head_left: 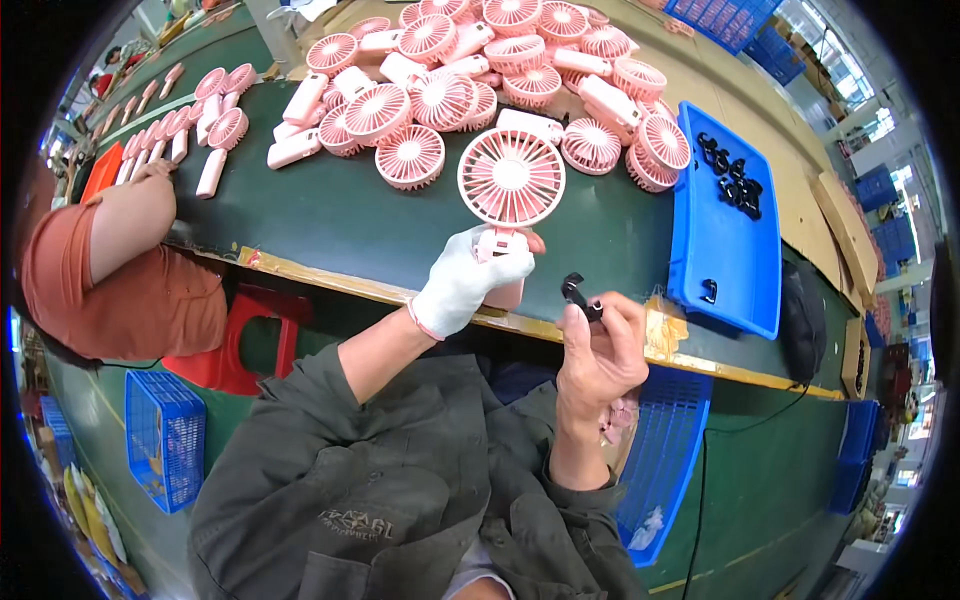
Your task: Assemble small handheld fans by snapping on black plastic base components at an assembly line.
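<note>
My left hand (452, 282), in a white glove, is closed round the handle of a pink handheld fan (511, 178). The fan stands upright over the table's front edge, its round grille facing me. Bare and raised to the right of it, my right hand (603, 345) pinches a small black curved clip (577, 297) between thumb and fingertips. The clip is apart from the fan. More black clips (738, 190) of a similar look lie in a blue tray (728, 290) at the right.
A large heap of pink fans (430, 100) covers the back of the green table (330, 215). At the left, a co-worker in an orange shirt (150, 300) sits by a row of fans (160, 135). A blue basket (660, 450) stands below the table edge, near my right forearm.
</note>
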Demonstrator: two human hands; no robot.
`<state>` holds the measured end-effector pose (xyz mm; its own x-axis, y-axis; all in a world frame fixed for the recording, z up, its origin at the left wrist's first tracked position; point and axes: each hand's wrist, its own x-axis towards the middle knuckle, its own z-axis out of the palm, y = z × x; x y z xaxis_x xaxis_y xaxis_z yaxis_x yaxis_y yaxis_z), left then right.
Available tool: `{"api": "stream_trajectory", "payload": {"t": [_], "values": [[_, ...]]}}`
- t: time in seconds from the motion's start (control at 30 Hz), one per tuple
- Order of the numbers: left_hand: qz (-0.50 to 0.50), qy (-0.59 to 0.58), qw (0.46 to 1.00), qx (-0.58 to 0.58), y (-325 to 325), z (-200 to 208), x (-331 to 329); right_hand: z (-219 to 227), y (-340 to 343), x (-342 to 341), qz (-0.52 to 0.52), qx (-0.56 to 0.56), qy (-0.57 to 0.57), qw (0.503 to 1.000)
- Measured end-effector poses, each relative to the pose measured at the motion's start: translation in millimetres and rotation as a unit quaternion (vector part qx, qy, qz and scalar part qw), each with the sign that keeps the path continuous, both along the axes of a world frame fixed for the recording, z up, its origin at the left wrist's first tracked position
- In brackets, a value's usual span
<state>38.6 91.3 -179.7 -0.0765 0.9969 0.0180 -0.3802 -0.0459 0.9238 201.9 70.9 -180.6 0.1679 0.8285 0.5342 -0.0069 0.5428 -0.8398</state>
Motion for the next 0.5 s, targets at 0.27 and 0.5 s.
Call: {"api": "stream_trajectory", "payload": {"t": [0.27,0.5], "values": [[-0.031,0.3,0.953,0.035,-20.6,34.6,8.6,7.8,1.3,-16.0,0.224,-0.187,0.196,0.936],[0.02,0.406,0.91,0.08,-10.4,16.6,9.2,-14.9,6.7,-9.2,0.196,-0.204,0.193,0.94]]}}
